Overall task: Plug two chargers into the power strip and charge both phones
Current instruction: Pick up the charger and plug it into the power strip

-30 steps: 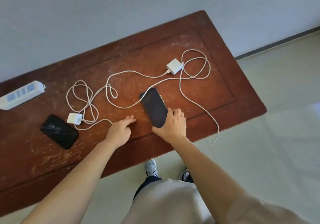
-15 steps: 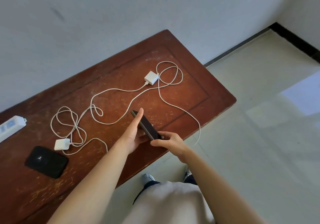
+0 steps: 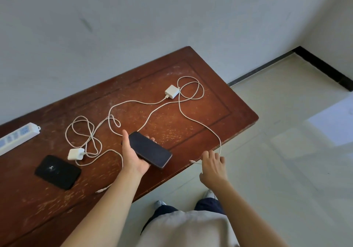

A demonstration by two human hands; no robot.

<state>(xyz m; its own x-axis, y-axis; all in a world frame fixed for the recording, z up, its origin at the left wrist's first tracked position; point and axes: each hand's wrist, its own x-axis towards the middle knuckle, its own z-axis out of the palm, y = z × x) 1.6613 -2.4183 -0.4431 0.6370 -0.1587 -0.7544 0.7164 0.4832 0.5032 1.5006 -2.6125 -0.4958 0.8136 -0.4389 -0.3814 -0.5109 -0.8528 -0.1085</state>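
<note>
My left hand (image 3: 133, 159) holds a dark phone (image 3: 150, 150) palm up, just above the wooden table (image 3: 219, 109). My right hand (image 3: 213, 168) is at the table's front edge, fingers closed on the white cable (image 3: 191, 119) of the far charger (image 3: 172, 91); its connector tip (image 3: 192, 161) sticks out to the left of the fingers. A second black phone (image 3: 57, 172) lies flat at the left. Beside it sits the near charger (image 3: 75, 154) with a tangled cable. The white power strip (image 3: 17, 138) lies at the far left, nothing plugged in.
The near charger's loose cable end (image 3: 101, 190) lies by my left forearm. A grey wall runs behind the table. Pale tiled floor (image 3: 286, 151) spreads to the right, and my shoes show below the table edge.
The dark phone passed from my right hand into my left, which now carries it flat. My right hand moved right to the cable hanging over the table edge and took hold of it.
</note>
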